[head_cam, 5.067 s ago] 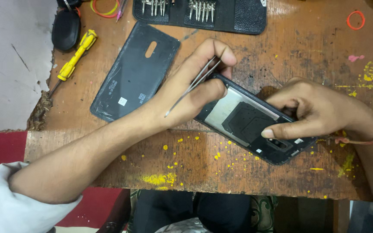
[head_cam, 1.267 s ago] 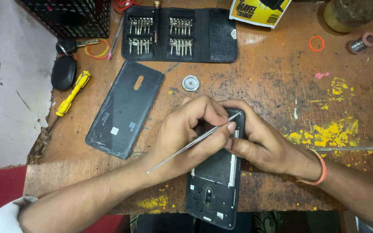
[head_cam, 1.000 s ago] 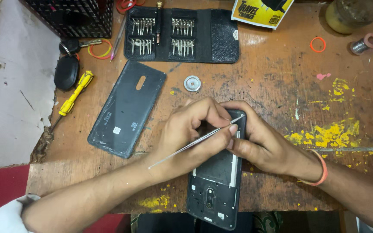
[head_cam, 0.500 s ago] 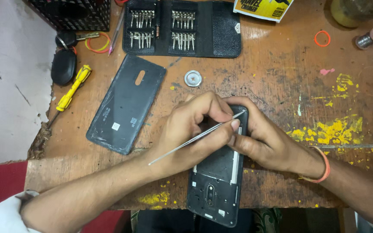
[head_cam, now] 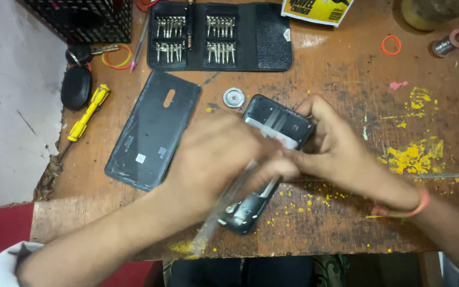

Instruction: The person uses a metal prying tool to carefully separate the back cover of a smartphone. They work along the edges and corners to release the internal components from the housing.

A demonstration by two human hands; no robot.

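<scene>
Left hand [head_cam: 213, 159] blurred, fingers curled shut around metal tweezers [head_cam: 224, 204]; their shaft trails down-left toward the tabletop's near edge, the tip hidden under the fingers. Directly beneath and just right of it lies the opened smartphone [head_cam: 277, 125], back cover off, flat on the wooden tabletop [head_cam: 346, 69]. Phone's long axis runs diagonally, upper end pointing up-right, lower end toward the near edge. Right hand [head_cam: 341, 154] clamps the phone's upper right side, fingers wrapped on its edge, thumb meeting the left hand. Both hands touch the phone; left sits over its middle. Removed back cover [head_cam: 152, 130] lies left, apart. Bit kit [head_cam: 221, 34] behind.
</scene>
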